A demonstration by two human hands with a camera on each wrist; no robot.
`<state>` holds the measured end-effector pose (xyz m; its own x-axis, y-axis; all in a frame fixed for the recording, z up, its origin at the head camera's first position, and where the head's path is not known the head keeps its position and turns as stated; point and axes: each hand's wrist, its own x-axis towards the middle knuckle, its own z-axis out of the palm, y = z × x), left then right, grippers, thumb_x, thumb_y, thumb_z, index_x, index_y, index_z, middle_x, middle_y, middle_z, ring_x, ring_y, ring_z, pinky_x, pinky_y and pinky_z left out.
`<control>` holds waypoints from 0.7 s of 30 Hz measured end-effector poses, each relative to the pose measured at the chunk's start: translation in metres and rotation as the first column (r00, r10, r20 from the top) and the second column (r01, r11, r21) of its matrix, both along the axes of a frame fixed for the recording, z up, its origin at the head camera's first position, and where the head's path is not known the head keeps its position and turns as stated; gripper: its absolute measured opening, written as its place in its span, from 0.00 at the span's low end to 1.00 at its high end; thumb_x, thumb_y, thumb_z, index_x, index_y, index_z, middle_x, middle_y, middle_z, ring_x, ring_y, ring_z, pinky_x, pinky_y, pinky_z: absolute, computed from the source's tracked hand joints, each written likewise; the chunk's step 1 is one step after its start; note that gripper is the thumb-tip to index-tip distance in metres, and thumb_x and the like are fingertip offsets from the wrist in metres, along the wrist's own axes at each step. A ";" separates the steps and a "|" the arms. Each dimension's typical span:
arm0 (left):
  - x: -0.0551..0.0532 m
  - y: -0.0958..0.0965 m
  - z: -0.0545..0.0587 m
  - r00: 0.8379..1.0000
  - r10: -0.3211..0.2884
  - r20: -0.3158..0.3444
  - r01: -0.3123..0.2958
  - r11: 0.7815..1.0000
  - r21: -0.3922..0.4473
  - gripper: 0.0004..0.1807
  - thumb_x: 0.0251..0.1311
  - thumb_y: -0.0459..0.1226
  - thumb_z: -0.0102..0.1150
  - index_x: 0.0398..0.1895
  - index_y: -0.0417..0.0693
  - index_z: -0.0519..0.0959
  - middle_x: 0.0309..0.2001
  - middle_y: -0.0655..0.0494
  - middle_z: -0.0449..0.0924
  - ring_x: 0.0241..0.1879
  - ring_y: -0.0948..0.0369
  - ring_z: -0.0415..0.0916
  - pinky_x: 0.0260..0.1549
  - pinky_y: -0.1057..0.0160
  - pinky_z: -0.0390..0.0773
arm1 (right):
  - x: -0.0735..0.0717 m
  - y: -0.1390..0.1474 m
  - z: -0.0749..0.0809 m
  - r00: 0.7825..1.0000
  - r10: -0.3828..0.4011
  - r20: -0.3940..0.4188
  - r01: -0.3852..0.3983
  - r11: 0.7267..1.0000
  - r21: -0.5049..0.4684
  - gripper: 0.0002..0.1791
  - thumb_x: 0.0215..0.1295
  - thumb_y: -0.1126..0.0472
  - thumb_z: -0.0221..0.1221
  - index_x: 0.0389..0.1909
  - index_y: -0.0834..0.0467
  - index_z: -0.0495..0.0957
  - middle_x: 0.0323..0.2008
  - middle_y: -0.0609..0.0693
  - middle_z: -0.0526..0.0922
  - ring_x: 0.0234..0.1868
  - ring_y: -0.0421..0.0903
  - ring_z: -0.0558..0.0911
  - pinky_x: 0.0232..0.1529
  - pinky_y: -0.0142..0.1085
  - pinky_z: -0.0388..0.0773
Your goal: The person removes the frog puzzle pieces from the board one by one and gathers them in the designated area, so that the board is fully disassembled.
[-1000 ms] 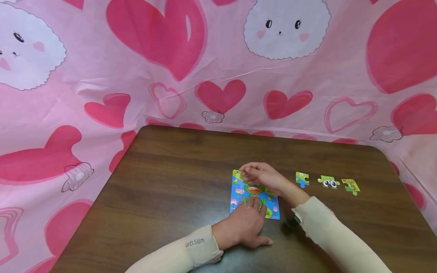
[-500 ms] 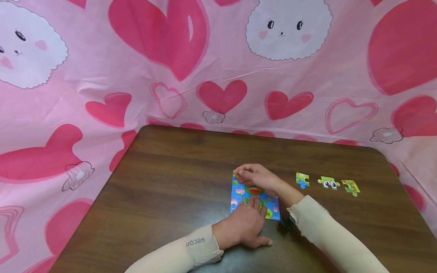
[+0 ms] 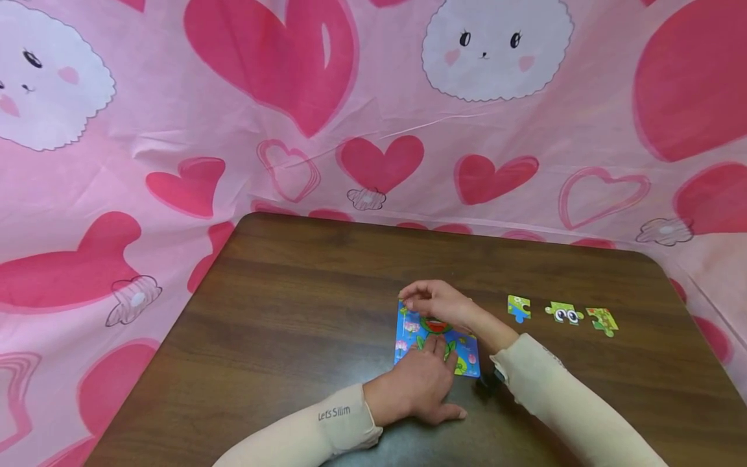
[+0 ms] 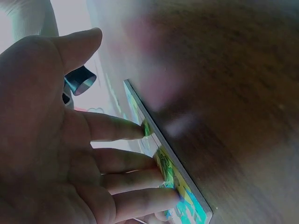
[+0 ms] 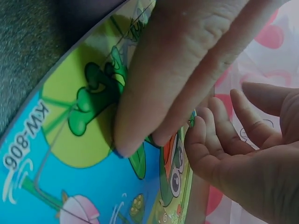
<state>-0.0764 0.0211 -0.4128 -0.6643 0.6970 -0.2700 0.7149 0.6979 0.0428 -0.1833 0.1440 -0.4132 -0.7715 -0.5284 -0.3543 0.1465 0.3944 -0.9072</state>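
A frog jigsaw puzzle (image 3: pixel 408 344) in a flat square board lies on the table. My left hand (image 3: pixel 423 383) rests palm down over its near part. In the left wrist view the fingers (image 4: pixel 126 165) are straight, their tips pressed on the picture. My right hand (image 3: pixel 440 305) is over the far left corner with bent fingers, its fingertips (image 5: pixel 199 123) close to the far edge in the right wrist view. A small green patch shows by those fingertips; whether they pinch a piece cannot be made out. The printed frog eyes (image 5: pixel 176 182) are visible there.
Three loose puzzle pieces lie in a row to the right: a green and blue piece (image 3: pixel 519 309), one with frog eyes (image 3: pixel 564 314) and a leafy one (image 3: pixel 601 321). The brown wooden table (image 3: pixel 280 292) ends at a pink heart-patterned cloth (image 3: pixel 222 97).
My right hand has shifted slightly left to the puzzle's far left corner, covering more of the top. My left hand and the loose pieces stay in place.
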 end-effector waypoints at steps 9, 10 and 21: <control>-0.001 0.001 0.000 1.000 -0.009 -0.006 0.010 1.000 0.009 0.49 0.59 0.73 0.50 0.73 0.50 0.68 0.71 0.43 0.67 0.71 0.51 0.64 0.53 0.58 0.79 | -0.002 0.007 -0.008 0.993 0.100 -0.057 -0.099 0.995 0.022 0.18 0.70 0.71 0.54 0.59 0.70 0.75 0.55 0.66 0.82 0.57 0.58 0.82 0.58 0.44 0.80; -0.001 0.001 0.000 1.000 -0.009 -0.005 0.009 1.000 0.009 0.49 0.59 0.73 0.50 0.73 0.50 0.68 0.71 0.43 0.67 0.71 0.52 0.64 0.53 0.58 0.79 | -0.002 0.008 -0.008 0.993 0.103 -0.060 -0.102 0.995 0.019 0.18 0.70 0.71 0.54 0.59 0.70 0.75 0.55 0.66 0.82 0.57 0.58 0.82 0.58 0.43 0.81; -0.002 0.001 0.001 1.000 -0.001 0.020 0.001 1.000 0.000 0.49 0.59 0.73 0.49 0.75 0.51 0.67 0.73 0.43 0.66 0.73 0.51 0.63 0.56 0.56 0.78 | 0.003 0.011 -0.009 0.989 0.096 -0.116 -0.093 0.995 0.033 0.18 0.72 0.69 0.54 0.60 0.67 0.76 0.57 0.64 0.82 0.59 0.58 0.81 0.57 0.40 0.80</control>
